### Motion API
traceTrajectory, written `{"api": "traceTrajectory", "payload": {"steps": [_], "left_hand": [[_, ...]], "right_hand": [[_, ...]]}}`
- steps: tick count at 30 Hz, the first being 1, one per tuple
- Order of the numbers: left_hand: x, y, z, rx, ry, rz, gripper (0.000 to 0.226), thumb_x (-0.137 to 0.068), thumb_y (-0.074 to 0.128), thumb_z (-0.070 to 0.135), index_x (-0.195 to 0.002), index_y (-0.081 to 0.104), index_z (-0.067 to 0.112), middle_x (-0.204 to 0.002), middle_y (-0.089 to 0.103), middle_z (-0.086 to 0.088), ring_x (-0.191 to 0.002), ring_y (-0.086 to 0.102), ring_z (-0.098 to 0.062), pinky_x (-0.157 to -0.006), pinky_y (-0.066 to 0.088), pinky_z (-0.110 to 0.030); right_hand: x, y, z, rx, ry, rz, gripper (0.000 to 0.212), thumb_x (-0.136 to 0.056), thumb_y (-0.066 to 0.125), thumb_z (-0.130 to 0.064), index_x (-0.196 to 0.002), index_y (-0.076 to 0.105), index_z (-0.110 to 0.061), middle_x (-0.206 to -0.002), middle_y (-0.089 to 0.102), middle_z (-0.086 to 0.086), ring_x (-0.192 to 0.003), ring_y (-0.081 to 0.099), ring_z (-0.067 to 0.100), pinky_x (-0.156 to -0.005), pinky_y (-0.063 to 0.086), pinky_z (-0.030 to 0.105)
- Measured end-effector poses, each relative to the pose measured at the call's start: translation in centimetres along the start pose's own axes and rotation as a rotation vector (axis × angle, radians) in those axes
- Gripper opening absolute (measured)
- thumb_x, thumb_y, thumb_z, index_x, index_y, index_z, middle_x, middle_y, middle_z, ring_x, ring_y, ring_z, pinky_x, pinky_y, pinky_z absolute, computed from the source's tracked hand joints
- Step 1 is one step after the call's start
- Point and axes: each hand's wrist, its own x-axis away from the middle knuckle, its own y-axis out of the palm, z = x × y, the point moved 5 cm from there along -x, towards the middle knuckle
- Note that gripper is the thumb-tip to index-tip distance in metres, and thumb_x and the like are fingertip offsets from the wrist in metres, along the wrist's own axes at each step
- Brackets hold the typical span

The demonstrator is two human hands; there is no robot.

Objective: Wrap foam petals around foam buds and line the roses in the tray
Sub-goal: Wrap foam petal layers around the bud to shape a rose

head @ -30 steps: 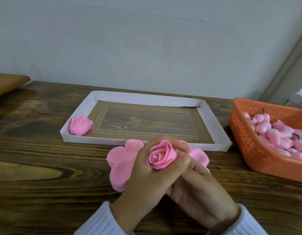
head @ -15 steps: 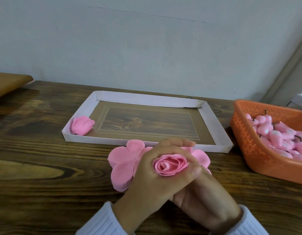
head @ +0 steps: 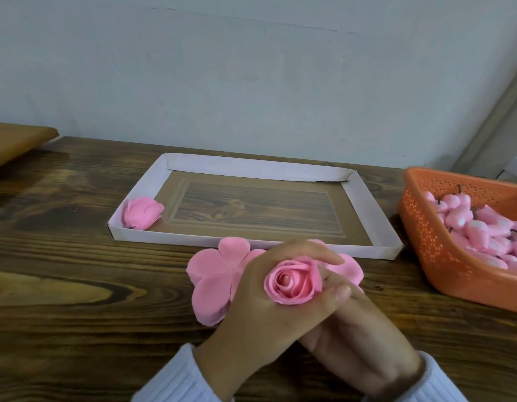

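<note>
Head view: left hand [head: 257, 309] and right hand [head: 358, 338] grip the rose [head: 292, 281] over a dark wooden table [head: 77, 314], pale wall [head: 251, 82] behind.

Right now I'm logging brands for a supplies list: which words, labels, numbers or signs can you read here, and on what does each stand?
No text can be read anywhere in this view.
The tray, the basket, the rose in the left hand, the loose petals and the table show no print, label or number.
</note>
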Motion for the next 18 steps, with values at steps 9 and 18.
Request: {"api": "traceTrajectory", "payload": {"steps": [9,18], "left_hand": [[0.0,0.0,0.0,0.026,-0.021,-0.014,0.021,-0.072,0.076,0.013,-0.092,0.070,0.010,-0.096,0.072,0.004,-0.096,0.067,-0.011,-0.083,0.049,-0.017],[-0.3,0.0,-0.1,0.017,-0.068,0.022,0.045,-0.063,0.077,-0.006,-0.101,0.063,0.014,-0.098,0.069,0.001,-0.085,0.068,-0.004,-0.073,0.051,-0.012]], "right_hand": [[-0.1,1.2,-0.3,-0.125,0.035,-0.148,0.048,-0.086,0.070,-0.033,-0.126,0.062,-0.009,-0.126,0.063,0.008,-0.124,0.055,0.019,-0.100,0.047,0.034],[-0.1,1.3,-0.1,-0.217,-0.011,-0.124,0.038,-0.092,0.056,-0.001,-0.128,0.051,0.011,-0.128,0.057,0.021,-0.124,0.054,0.029,-0.104,0.044,0.038]]}}
